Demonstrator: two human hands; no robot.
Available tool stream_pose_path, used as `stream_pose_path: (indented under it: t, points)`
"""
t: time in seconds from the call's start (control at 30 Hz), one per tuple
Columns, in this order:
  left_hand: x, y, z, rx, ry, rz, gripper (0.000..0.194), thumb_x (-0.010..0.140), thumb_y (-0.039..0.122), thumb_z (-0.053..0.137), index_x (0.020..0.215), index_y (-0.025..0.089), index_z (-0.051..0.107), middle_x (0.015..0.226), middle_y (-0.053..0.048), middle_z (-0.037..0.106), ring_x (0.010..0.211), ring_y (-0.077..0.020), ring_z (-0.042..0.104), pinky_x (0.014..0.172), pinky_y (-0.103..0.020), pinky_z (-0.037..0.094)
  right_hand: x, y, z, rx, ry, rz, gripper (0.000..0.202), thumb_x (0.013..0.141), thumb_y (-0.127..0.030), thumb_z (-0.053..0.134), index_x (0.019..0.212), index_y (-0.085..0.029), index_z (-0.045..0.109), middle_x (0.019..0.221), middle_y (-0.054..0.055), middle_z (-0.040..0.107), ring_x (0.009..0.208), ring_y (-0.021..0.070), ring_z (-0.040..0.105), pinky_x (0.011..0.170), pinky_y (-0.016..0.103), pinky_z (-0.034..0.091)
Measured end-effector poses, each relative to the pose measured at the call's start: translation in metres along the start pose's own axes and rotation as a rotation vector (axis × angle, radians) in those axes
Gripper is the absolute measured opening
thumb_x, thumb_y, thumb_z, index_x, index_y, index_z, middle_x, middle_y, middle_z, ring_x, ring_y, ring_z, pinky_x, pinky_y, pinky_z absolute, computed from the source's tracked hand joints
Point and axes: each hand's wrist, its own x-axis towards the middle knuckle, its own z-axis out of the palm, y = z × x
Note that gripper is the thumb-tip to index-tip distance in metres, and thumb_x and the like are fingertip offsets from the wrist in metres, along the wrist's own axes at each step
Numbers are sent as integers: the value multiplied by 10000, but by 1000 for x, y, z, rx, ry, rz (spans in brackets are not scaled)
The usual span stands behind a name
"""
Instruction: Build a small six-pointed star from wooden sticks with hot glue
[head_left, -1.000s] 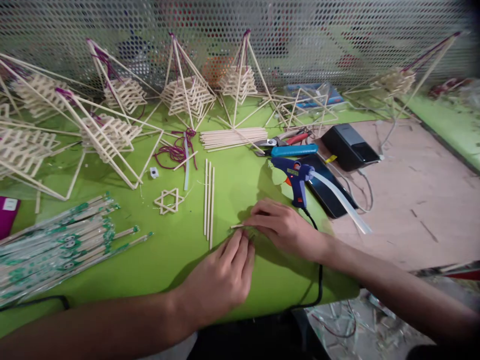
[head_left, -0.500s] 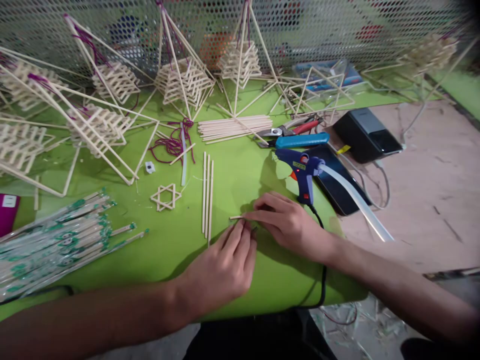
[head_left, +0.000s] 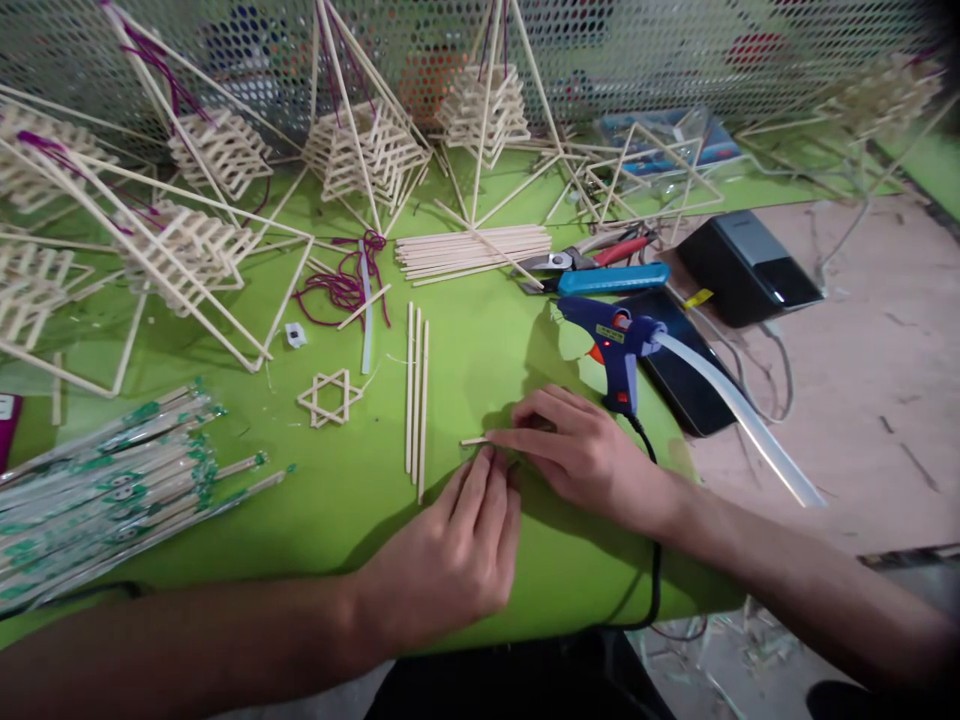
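Note:
Near the front of the green table, my right hand (head_left: 577,445) and my left hand (head_left: 465,540) meet fingertip to fingertip. A short wooden stick (head_left: 472,441) pokes out to the left from under my right fingers. My left fingers are pressed together just below it; most of what lies between them is hidden. Several thin wooden sticks (head_left: 417,400) lie upright in the view to the left of my hands. Farther left rests a small six-pointed star of sticks (head_left: 328,397). The blue glue gun (head_left: 619,345) lies beyond my right hand with a glue stick in its back.
Stick pyramids (head_left: 367,150) stand along the mesh at the back. A bundle of sticks (head_left: 472,252), purple thread (head_left: 337,285) and blue-handled pliers (head_left: 615,279) lie mid-table. Wrapped sticks (head_left: 127,490) are at left. A phone (head_left: 690,380) and black box (head_left: 746,268) are at right.
The view has shifted slightly, so things at the right sit farther right and things at the left farther left. Both hands keep nearly the same pose around the short stick.

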Motion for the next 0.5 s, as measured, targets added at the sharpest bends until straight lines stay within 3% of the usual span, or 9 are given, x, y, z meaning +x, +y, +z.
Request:
stream_pose_path:
  t: [0.5]
  points:
    - [-2, -1, 2, -2, 6, -8, 396, 910, 128, 505, 1235, -70, 618, 1238, -269, 678, 1164, -342, 679, 993, -398, 585, 1, -2, 1, 2, -4, 35, 318, 955, -84, 497, 1128, -224, 724, 960, 72, 614, 852, 171, 546, 733, 320, 508]
